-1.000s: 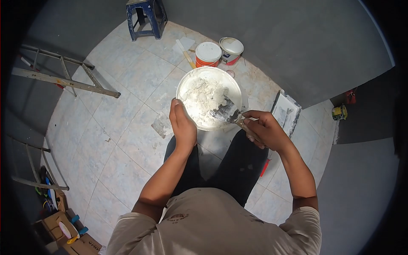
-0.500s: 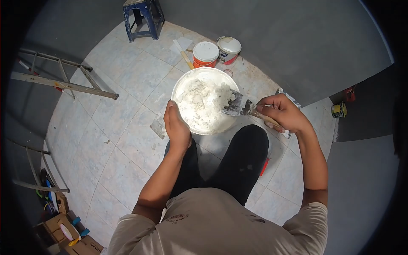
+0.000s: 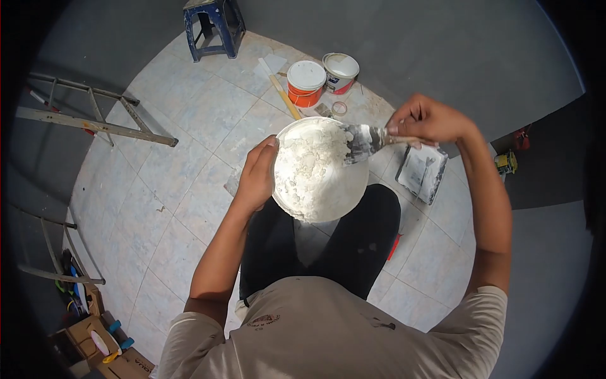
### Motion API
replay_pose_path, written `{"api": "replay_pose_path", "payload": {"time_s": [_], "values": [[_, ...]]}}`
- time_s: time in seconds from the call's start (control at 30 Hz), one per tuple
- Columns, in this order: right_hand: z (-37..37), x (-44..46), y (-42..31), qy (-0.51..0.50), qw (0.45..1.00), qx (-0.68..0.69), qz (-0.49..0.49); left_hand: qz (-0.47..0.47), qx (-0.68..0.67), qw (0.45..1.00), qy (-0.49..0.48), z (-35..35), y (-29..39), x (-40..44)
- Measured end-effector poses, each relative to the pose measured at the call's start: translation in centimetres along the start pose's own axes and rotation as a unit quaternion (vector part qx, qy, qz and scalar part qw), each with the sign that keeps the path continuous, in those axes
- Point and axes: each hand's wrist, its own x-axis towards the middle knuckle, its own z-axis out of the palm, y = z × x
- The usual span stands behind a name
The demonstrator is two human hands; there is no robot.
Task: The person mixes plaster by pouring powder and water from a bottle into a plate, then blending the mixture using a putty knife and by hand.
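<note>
A round white tub (image 3: 351,189) is held above my knees, with lumpy white putty (image 3: 309,156) spread over its left and upper parts. My left hand (image 3: 255,177) is closed on the tub's left side, thumb at the rim. In my right hand (image 3: 432,120) is the wooden handle of a putty knife (image 3: 367,141). Its wide, smeared blade reaches over the tub's upper right and meets the edge of the putty. Below my right hand, a paint tray (image 3: 424,172) with white and dark smears rests on the floor.
Two lidded buckets, one orange (image 3: 305,83) and one white (image 3: 341,72), stand near the wall beside a tape roll (image 3: 339,108) and a long wooden handle (image 3: 281,91). A blue stool (image 3: 214,30) is farther back. To the left are a ladder (image 3: 101,126) and cardboard boxes (image 3: 95,341).
The tub has shifted right and toward me, tilting with my left hand. My right hand and putty knife have moved up and right, uncovering the paint tray.
</note>
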Motion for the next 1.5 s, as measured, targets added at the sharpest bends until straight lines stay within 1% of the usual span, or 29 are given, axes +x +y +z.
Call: {"api": "replay_pose_path", "payload": {"time_s": [0.03, 0.07, 0.1, 0.13, 0.17, 0.23, 0.27, 0.3, 0.37, 0.4, 0.43, 0.47, 0.5, 0.57, 0.6, 0.63, 0.7, 0.73, 0.77, 0.8, 0.87, 0.93, 0.97, 1.07, 1.13, 1.23, 1.27, 1.33, 1.5], "values": [[-0.6, 0.4, -0.9, 0.001, 1.000, 0.002, 0.001, -0.015, 0.003, 1.000, -0.025, 0.0, 0.1, 0.1], [-1.2, 0.9, -1.6, -0.017, 0.999, -0.049, 0.010, -0.016, 0.003, 1.000, -0.026, 0.0, 0.1, 0.2], [-1.7, 1.4, -2.4, -0.034, 0.994, -0.099, 0.019, -0.030, 0.033, 0.999, -0.025, 0.0, 0.1, 0.4], [-2.2, 2.0, -3.3, -0.043, 0.991, -0.121, 0.041, -0.044, 0.063, 0.997, -0.023, 0.0, 0.0, 0.4], [-2.7, 2.9, -3.6, -0.043, 0.991, -0.118, 0.043, -0.047, 0.063, 0.997, -0.025, -0.3, -0.9, 0.7], [-3.2, 4.7, -4.6, -0.084, 0.967, -0.239, 0.014, -0.030, 0.137, 0.989, -0.036, -0.8, -2.6, 1.2], [-3.2, 5.5, -5.6, -0.095, 0.954, -0.283, 0.023, -0.024, 0.163, 0.986, -0.041, -0.8, -3.0, 1.4], [-2.7, 6.0, -7.0, -0.093, 0.955, -0.281, 0.024, -0.040, 0.157, 0.986, -0.044, -0.3, -2.8, 1.5], [-1.3, 6.8, -9.4, -0.114, 0.911, -0.395, 0.007, -0.056, 0.152, 0.986, -0.049, 0.4, -3.1, 1.6], [-0.5, 7.2, -9.9, -0.112, 0.912, -0.394, 0.008, -0.071, 0.117, 0.990, -0.020, 0.6, -3.7, 1.7], [0.7, 7.2, -10.3, -0.073, 0.886, -0.458, 0.004, -0.086, 0.082, 0.993, 0.010, 1.3, -3.5, 1.6], [1.7, 6.9, -10.4, -0.033, 0.854, -0.519, 0.000, -0.086, 0.083, 0.993, 0.009, 1.8, -3.2, 1.5], [3.0, 6.0, -10.3, -0.032, 0.854, -0.519, 0.000, -0.107, 0.064, 0.991, 0.046, 3.0, -1.5, 1.0], [6.2, 3.9, -9.8, 0.082, 0.845, -0.524, -0.074, -0.126, 0.042, 0.987, 0.086, 4.0, -0.8, 0.8], [7.9, 2.7, -7.9, 0.158, 0.813, -0.532, -0.177, -0.104, 0.024, 0.989, 0.106, 4.1, -1.1, 1.2], [9.7, 1.5, -6.1, 0.231, 0.767, -0.530, -0.278, -0.093, 0.012, 0.989, 0.118, 4.1, -1.4, 1.5], [13.1, 0.4, -6.7, 0.211, 0.801, -0.530, -0.182, -0.064, 0.015, 0.986, 0.154, 3.9, -2.1, 2.4], [14.6, 0.4, -6.4, 0.211, 0.799, -0.533, -0.183, -0.054, 0.021, 0.984, 0.166, 4.1, -1.8, 2.5], [16.1, 0.8, -5.4, 0.256, 0.798, -0.528, -0.138, -0.045, 0.027, 0.982, 0.179, 4.3, -1.6, 2.6], [17.3, 0.9, -4.4, 0.301, 0.793, -0.521, -0.094, -0.048, -0.032, 0.982, 0.177, 5.0, -0.5, 2.3], [18.7, 0.7, -3.2, 0.314, 0.794, -0.515, -0.084, -0.047, -0.090, 0.979, 0.179, 6.1, -0.7, 2.8], [19.4, 0.3, -2.9, 0.321, 0.802, -0.501, -0.052, 0.029, -0.192, 0.955, 0.224, 6.8, -2.3, 4.1], [19.5, 0.1, -2.7, 0.324, 0.801, -0.500, -0.053, 0.031, -0.190, 0.956, 0.223, 6.6, -2.4, 3.9], [19.2, -1.0, -2.1, 0.329, 0.801, -0.496, -0.069, -0.003, -0.140, 0.974, 0.176, 7.2, -1.3, 3.0], [18.8, -1.5, -2.1, 0.315, 0.789, -0.523, -0.074, 0.009, -0.210, 0.963, 0.169, 7.4, -1.5, 3.4], [18.4, -2.0, -2.5, 0.306, 0.780, -0.537, -0.091, 0.012, -0.230, 0.958, 0.172, 7.8, -0.1, 3.1], [18.3, -2.2, -2.6, 0.306, 0.779, -0.539, -0.093, 0.014, -0.232, 0.957, 0.173, 7.8, 0.3, 3.0], [18.3, -2.4, -2.9, 0.279, 0.802, -0.522, -0.082, 0.000, -0.202, 0.961, 0.189, 7.5, 0.9, 2.7], [17.8, -2.9, -3.0, 0.253, 0.798, -0.539, -0.090, -0.001, -0.213, 0.961, 0.176, 6.2, 0.2, 3.1]]}}
